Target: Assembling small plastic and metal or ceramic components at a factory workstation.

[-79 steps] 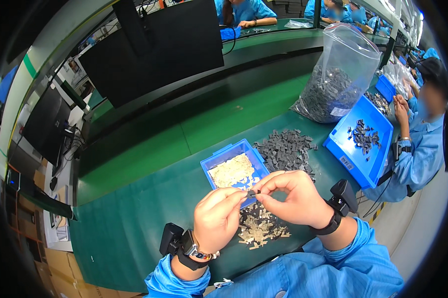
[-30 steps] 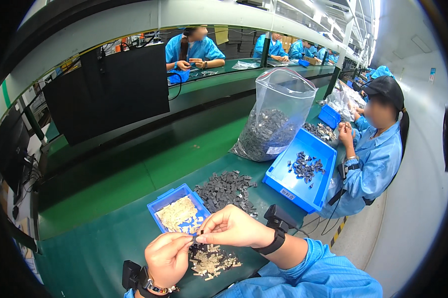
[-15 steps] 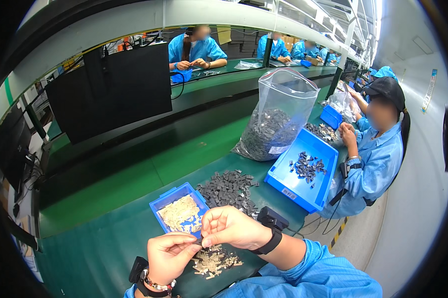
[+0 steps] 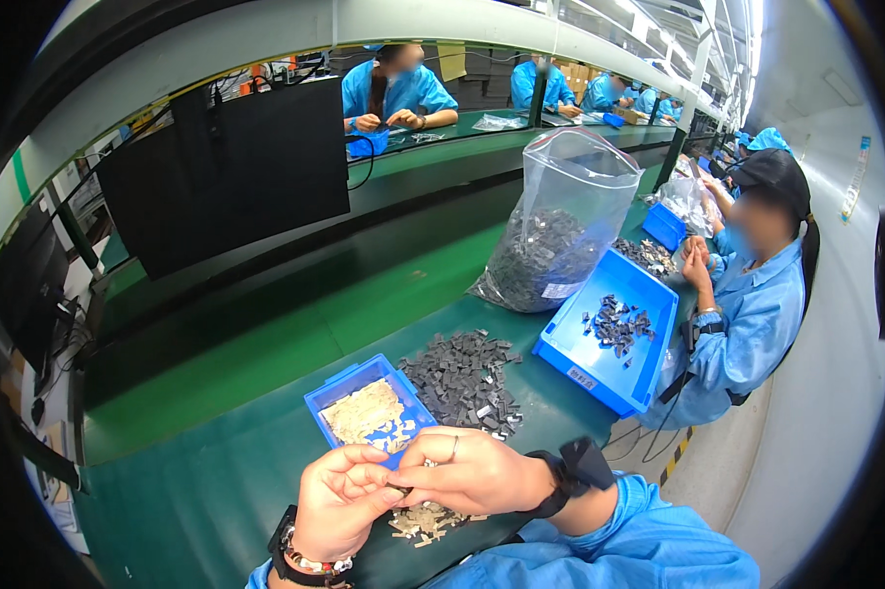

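Note:
My left hand [image 4: 342, 503] and my right hand [image 4: 474, 475] meet at the near part of the green table. Between their fingertips is a small dark piece [image 4: 399, 488], pinched from both sides and mostly hidden. Below and behind the fingers lies a loose pile of small beige strips [image 4: 429, 522]. Just beyond my hands stands a small blue bin [image 4: 317, 417] with more beige pieces [image 4: 366, 410] in it. A heap of small dark grey pieces [image 4: 462, 378] is spread on the table to the bin's right.
A clear plastic bag [image 4: 550, 245] of dark pieces stands at the back, beside a large blue tray [image 4: 560, 355] holding several dark pieces. A co-worker [image 4: 756, 294] in blue sits at the right. A black panel [image 4: 227, 182] hangs at the far left; other people work across the line.
My right hand has turned, its back now facing up more, and its fingers have closed further over the dark piece. The view has shifted slightly, moving the scene a little rightward.

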The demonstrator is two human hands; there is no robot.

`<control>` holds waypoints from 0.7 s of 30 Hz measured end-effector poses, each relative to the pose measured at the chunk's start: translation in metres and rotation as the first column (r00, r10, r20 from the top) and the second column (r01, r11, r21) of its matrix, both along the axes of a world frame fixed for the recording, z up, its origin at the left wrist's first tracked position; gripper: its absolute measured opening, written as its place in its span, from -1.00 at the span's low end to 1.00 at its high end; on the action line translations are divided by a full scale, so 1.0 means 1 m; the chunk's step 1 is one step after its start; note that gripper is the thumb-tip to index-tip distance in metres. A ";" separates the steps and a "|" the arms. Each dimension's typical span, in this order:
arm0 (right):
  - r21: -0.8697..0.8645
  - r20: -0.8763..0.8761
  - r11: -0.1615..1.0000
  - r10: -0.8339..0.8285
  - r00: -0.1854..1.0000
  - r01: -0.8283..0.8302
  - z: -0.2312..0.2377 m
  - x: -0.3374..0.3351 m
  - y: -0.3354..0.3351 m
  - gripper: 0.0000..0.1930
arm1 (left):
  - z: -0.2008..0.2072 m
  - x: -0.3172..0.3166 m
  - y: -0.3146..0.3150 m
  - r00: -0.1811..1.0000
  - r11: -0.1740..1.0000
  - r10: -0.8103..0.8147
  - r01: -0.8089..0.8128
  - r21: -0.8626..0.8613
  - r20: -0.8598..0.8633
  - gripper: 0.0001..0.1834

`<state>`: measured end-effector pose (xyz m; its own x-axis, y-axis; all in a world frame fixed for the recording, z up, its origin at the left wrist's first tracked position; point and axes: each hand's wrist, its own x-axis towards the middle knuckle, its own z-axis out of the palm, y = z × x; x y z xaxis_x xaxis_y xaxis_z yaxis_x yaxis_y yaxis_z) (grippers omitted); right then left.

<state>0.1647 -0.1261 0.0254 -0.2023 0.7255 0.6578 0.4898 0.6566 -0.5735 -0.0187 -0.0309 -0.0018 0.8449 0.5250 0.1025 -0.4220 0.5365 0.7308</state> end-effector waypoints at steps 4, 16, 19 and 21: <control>0.018 0.204 0.992 -0.128 0.971 0.127 0.010 -0.007 -0.009 -0.62 | -0.007 0.004 -0.007 0.995 0.999 -0.042 0.038 -0.038 -0.091 -0.55; 0.117 0.117 0.381 -0.922 0.368 0.917 -0.019 0.109 -0.057 -0.81 | 0.014 0.006 -0.005 0.974 0.978 0.180 -0.163 0.129 -0.139 -0.69; 0.059 0.241 0.178 -0.957 0.159 0.982 -0.037 0.169 -0.086 -0.74 | 0.024 0.004 0.004 0.951 0.952 0.286 -0.268 0.145 -0.122 -0.75; 0.090 0.277 0.148 -0.954 0.118 0.985 -0.041 0.177 -0.092 -0.71 | 0.024 0.000 0.009 0.947 0.946 0.305 -0.290 0.145 -0.098 -0.77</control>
<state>0.3417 -0.2183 -0.0160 0.6071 0.4726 0.6388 0.7773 -0.5203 -0.3538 -0.0188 -0.0219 0.0226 0.6623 0.7432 0.0944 -0.4553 0.2992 0.8385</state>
